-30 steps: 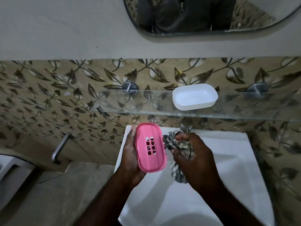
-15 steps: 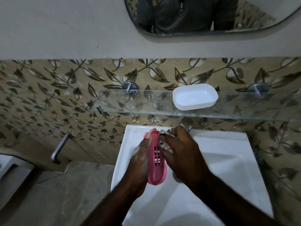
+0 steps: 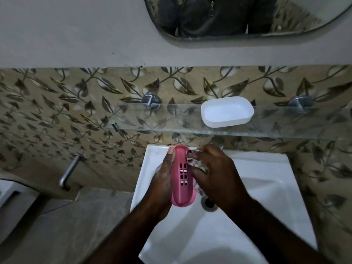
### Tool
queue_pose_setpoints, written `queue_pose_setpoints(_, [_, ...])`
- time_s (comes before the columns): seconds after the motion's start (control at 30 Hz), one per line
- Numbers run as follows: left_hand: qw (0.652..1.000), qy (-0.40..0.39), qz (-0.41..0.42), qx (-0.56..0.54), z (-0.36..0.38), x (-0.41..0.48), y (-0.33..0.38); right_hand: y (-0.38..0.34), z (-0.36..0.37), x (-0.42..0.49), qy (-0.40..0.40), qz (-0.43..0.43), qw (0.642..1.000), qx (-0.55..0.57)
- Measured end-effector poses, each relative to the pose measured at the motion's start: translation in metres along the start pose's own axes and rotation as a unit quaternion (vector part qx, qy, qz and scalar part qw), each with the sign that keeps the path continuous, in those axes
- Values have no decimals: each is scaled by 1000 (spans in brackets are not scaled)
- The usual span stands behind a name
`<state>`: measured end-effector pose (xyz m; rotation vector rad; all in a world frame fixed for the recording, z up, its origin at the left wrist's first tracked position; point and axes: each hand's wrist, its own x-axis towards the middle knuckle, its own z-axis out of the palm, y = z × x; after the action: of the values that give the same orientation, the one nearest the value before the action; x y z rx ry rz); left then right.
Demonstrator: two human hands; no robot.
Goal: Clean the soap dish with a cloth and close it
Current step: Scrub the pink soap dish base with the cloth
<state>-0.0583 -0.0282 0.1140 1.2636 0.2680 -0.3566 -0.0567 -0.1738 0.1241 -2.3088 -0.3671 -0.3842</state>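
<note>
My left hand (image 3: 162,180) grips the pink soap dish tray (image 3: 182,178) on its edge above the white sink, its slotted drain holes facing me. A checked cloth (image 3: 198,166) is bunched in my right hand (image 3: 215,174), which presses it against the tray's right side. Most of the cloth is hidden under my fingers. The white soap dish cover (image 3: 227,111) lies open side up on the glass shelf, apart from both hands.
The glass shelf (image 3: 152,119) juts out from the leaf-patterned tiles just above my hands. The white sink (image 3: 257,187) has its drain (image 3: 209,203) below my right wrist. A metal rail (image 3: 68,173) sticks out at left, a mirror (image 3: 247,16) hangs above.
The pink tray has turned from facing me flat to standing on edge. My right hand has moved in with the cloth against the tray and covers most of it.
</note>
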Motion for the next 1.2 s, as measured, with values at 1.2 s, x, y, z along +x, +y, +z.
queue_pose_setpoints(1.2, [983, -76, 3, -170, -14, 10, 0, 6, -9, -25, -65, 315, 722, 613])
